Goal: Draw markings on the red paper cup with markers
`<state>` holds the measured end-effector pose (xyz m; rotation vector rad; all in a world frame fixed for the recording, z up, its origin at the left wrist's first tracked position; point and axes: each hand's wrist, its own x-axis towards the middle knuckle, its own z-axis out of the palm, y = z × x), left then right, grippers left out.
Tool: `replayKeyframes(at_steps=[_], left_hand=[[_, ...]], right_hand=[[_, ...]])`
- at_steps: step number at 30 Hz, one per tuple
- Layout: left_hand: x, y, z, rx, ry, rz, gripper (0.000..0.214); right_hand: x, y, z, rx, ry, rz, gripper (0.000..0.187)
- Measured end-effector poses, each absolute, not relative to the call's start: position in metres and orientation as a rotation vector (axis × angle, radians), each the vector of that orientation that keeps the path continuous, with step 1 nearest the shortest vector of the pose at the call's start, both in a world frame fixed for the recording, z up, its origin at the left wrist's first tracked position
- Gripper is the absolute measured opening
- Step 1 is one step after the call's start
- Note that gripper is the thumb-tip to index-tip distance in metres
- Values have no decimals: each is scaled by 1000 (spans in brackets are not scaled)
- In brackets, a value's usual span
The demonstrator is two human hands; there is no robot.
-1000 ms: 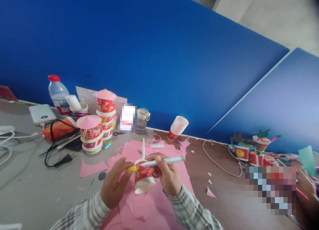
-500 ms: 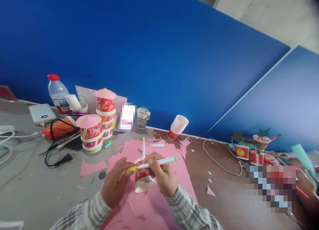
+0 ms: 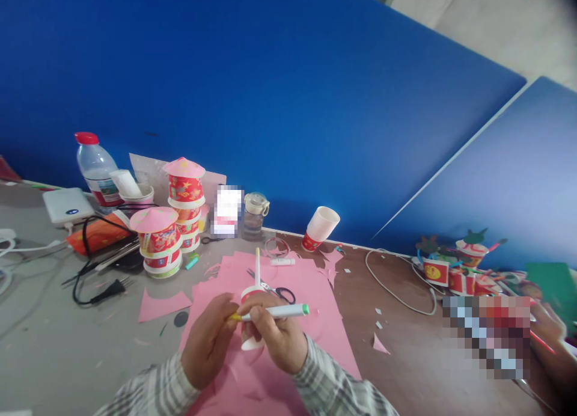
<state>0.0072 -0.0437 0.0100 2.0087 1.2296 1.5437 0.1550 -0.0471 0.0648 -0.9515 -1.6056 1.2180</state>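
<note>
My left hand (image 3: 210, 335) is closed, its fingertips pinching a small yellow piece (image 3: 235, 317) whose kind I cannot make out. My right hand (image 3: 277, 338) grips a white marker pen (image 3: 283, 311) with a green end, its other end pointing left at the yellow piece. Beneath my right fingers is a red-and-white paper cup (image 3: 251, 344), largely hidden, its white rim towards me. A thin white stick (image 3: 258, 269) with a yellowish tip rises behind the cup. Pink paper sheets (image 3: 315, 338) lie under both hands. Scissors (image 3: 285, 294) with dark handles rest just beyond.
Two decorated cup towers with pink cone roofs (image 3: 154, 219) stand at left, near a red-capped bottle (image 3: 97, 169), a power bank (image 3: 67, 205) and a cable plug (image 3: 108, 291). Stacked paper cups (image 3: 321, 228) lean against the blue partition. At right, a co-worker's hand (image 3: 547, 326) is near cup crafts (image 3: 436, 273).
My hands have drawn closer together, covering more of the cup and the yellow piece. The scissors' handles now show. A green sheet appears by the co-worker's hand at right.
</note>
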Motion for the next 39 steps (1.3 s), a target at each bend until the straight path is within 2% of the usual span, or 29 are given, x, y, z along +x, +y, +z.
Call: replayKeyframes(at_steps=[2,4,8,11,16,22,28,32,36,39], left_hand=[[7,-41,10,2050,1187,1534,34],[8,-38,9,2074,1177,1483,49],[12,-34,0,2201,1266,1244,77],[18,-32,-7,2326,1365,1120,91],[22,-29,-13,2350,1454,993,100],[21,-28,-15,2321,1448,1014,95],[22,-32,-11,2369,1485,1020,95],[22,-32,-8,2416,1486,1019,92],[21,-32,-9,2452,1472,1026,91],[19,-31,-11,2483,1435,1031,92]], right_hand=[[159,-44,68,-968,-1638,1212,23],[168,-38,74,-1016,-1646,1125,24],[197,-14,82,-1195,-1686,670,21],[223,10,75,-1378,-2037,342,27],[242,35,43,-1570,-2253,344,38],[232,35,30,-1675,-2379,339,48],[210,38,37,-1618,-2333,345,34],[179,52,29,-1590,-2355,415,32],[162,68,21,-1583,-2350,522,19],[165,73,24,-1544,-2281,639,25]])
